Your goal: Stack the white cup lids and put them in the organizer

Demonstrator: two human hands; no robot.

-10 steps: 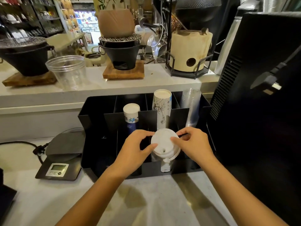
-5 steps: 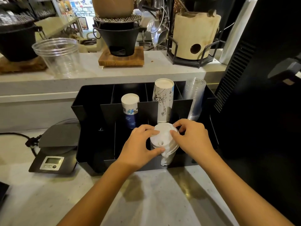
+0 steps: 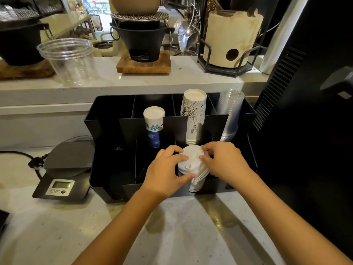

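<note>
1. The left hand [image 3: 165,172] is curled around the near-left side of the stack of white cup lids [image 3: 193,169]: its thumb presses the stack's front edge and its fingers lie over the top lid's rim.
2. The right hand [image 3: 224,159] closes on the stack from the opposite side, with its fingertips [image 3: 202,158] on the top lid's right edge and its thumb hidden behind the stack.
3. Compared with a second ago, both hands sit lower and closer together, and the stack has gone deeper into the front compartment of the black organizer [image 3: 107,131], with its lower lids showing through the slot in the front wall.
4. The top lid, with its small sip hole facing the wearer, is now more covered by the fingers than it was earlier.
5. Just beyond the left hand stands a short stack of blue-printed paper cups [image 3: 154,127] in a rear compartment.
6. Beyond the fingertips of both hands rises a taller stack of line-drawn paper cups [image 3: 193,115], and past the right hand a stack of clear plastic cups [image 3: 230,115].
7. Well to the left of the left hand, a digital scale [image 3: 61,175] rests on the counter [image 3: 57,226], just beside the organizer.
8. Both forearms reach in from the near edge over the speckled counter.
</note>
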